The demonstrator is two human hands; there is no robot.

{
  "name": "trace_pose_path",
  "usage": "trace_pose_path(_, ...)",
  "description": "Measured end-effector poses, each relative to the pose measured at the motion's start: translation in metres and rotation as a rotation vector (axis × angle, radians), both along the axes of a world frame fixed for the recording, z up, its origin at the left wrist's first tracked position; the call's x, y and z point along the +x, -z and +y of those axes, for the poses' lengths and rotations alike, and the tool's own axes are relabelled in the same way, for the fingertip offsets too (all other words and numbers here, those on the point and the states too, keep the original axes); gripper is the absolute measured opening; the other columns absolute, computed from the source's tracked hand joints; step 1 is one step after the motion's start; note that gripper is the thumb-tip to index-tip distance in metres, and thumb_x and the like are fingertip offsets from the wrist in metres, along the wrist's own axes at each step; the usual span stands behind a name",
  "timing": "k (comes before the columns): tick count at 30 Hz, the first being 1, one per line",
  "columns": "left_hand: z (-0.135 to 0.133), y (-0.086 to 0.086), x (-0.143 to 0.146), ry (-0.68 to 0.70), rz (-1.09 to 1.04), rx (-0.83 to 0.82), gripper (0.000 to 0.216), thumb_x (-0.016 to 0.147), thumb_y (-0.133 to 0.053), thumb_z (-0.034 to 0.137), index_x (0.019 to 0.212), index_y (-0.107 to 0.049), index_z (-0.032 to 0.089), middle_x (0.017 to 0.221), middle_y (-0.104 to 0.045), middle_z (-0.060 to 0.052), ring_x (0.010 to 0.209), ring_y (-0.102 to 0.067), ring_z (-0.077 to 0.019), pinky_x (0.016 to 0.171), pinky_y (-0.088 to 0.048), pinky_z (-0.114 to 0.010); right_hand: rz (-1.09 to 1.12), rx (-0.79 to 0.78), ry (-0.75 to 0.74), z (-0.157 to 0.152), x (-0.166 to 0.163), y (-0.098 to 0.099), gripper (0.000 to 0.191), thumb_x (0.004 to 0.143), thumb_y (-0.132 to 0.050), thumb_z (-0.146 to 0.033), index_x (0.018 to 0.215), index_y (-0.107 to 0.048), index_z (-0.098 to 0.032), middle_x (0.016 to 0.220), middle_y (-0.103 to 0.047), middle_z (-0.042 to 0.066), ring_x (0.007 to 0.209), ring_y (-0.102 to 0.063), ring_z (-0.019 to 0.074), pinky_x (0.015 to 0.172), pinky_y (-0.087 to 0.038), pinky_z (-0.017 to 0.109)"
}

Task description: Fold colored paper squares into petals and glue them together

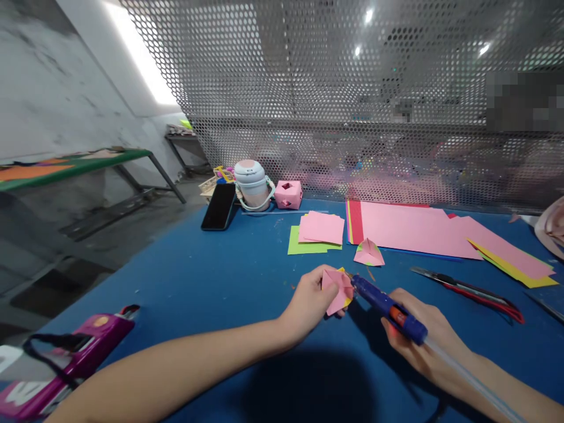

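Note:
My left hand [308,305] pinches a folded pink and yellow paper piece [335,289] above the blue table, thumb on its face. In my right hand [423,329] is a dark blue hot glue gun [379,299], with a long clear glue stick [467,376] out of its back end. The nozzle points left and meets or nearly meets the paper's right edge; I cannot tell whether it touches. Just beyond lies another folded pink paper piece [369,252] with green edges. Behind my left hand rests a stack of pink squares [321,227] on green paper [299,242].
Long pink paper sheets [405,226] lie at the back right, a red box cutter [471,291] nearer. A pink paper cube [288,194], a bottle [252,185] and a phone [219,207] stand at the back. A purple case [74,364] is at the left. Perforated metal [317,88] borders the table [211,282].

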State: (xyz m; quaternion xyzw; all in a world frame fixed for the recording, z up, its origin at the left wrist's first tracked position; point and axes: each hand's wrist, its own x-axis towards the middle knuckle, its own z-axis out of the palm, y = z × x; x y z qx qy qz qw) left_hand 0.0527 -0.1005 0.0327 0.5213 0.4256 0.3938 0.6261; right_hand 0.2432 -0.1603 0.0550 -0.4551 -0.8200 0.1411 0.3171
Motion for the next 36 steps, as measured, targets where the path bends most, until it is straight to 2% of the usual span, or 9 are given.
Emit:
trace_pose_path(4, 0.002, 0.002, -0.002, 0.000, 0.093, 0.039, 0.022, 0.071, -0.044, 0.013, 0.087, -0.059, 0.014, 0.064, -0.064, 0.001, 0.045, -0.058, -0.0103, 0.041, -0.041, -0.018, -0.032, 0.061, 0.049, -0.001, 0.001, -0.002, 0.007, 0.084, -0.041, -0.019, 0.078, -0.044, -0.021, 0.062, -0.050, -0.002, 0.044, -0.044, 0.0085, 0.039, -0.032, 0.020)
trace_pose_path(7, 0.003, 0.004, -0.002, 0.002, 0.097, 0.073, 0.020, 0.074, -0.045, 0.017, 0.087, -0.060, 0.014, 0.062, -0.062, 0.001, 0.045, -0.057, -0.0102, 0.042, -0.042, -0.019, -0.074, 0.083, 0.010, -0.001, 0.001, -0.001, 0.005, 0.083, -0.041, -0.019, 0.081, -0.045, -0.021, 0.064, -0.051, -0.002, 0.044, -0.046, 0.0088, 0.039, -0.034, 0.020)
trace_pose_path(10, 0.002, 0.005, -0.001, 0.006, 0.103, 0.094, 0.018, 0.076, -0.046, 0.020, 0.086, -0.060, 0.013, 0.056, -0.058, 0.002, 0.044, -0.054, -0.0099, 0.041, -0.040, -0.018, -0.147, 0.063, -0.024, 0.000, 0.002, 0.003, 0.006, 0.083, -0.041, -0.020, 0.085, -0.046, -0.019, 0.066, -0.053, 0.000, 0.047, -0.049, 0.0108, 0.044, -0.038, 0.022)
trace_pose_path(13, 0.000, 0.007, -0.001, 0.014, 0.123, 0.108, 0.018, 0.078, -0.045, 0.020, 0.086, -0.059, 0.014, 0.055, -0.056, 0.002, 0.044, -0.054, -0.0104, 0.040, -0.039, -0.018, -0.195, 0.014, 0.008, 0.001, 0.002, 0.007, 0.007, 0.083, -0.040, -0.020, 0.085, -0.046, -0.019, 0.069, -0.054, 0.001, 0.050, -0.052, 0.0123, 0.047, -0.040, 0.023)
trace_pose_path(28, 0.001, 0.004, -0.001, 0.022, 0.137, 0.103, 0.020, 0.074, -0.041, 0.013, 0.080, -0.059, 0.013, 0.060, -0.055, 0.002, 0.044, -0.052, -0.0091, 0.040, -0.039, -0.018, -0.281, -0.014, 0.054, -0.002, 0.007, 0.015, 0.006, 0.085, -0.041, -0.024, 0.080, -0.041, -0.022, 0.062, -0.050, -0.003, 0.049, -0.050, 0.0138, 0.047, -0.034, 0.025)
trace_pose_path(32, 0.000, 0.005, -0.001, 0.030, 0.120, 0.139, 0.018, 0.076, -0.042, 0.016, 0.076, -0.059, 0.013, 0.060, -0.054, 0.002, 0.044, -0.051, -0.0081, 0.040, -0.040, -0.017, -0.281, 0.000, 0.039, -0.002, 0.007, 0.013, 0.007, 0.085, -0.040, -0.025, 0.079, -0.040, -0.022, 0.062, -0.049, -0.003, 0.049, -0.051, 0.0137, 0.047, -0.033, 0.025)
trace_pose_path(36, 0.001, 0.005, -0.001, 0.005, 0.129, 0.105, 0.020, 0.074, -0.042, 0.015, 0.081, -0.061, 0.013, 0.063, -0.056, 0.002, 0.045, -0.053, -0.0085, 0.040, -0.041, -0.017, -0.302, -0.013, 0.058, -0.003, 0.007, 0.013, 0.008, 0.085, -0.040, -0.025, 0.078, -0.039, -0.022, 0.061, -0.050, -0.004, 0.049, -0.051, 0.0141, 0.047, -0.033, 0.025)
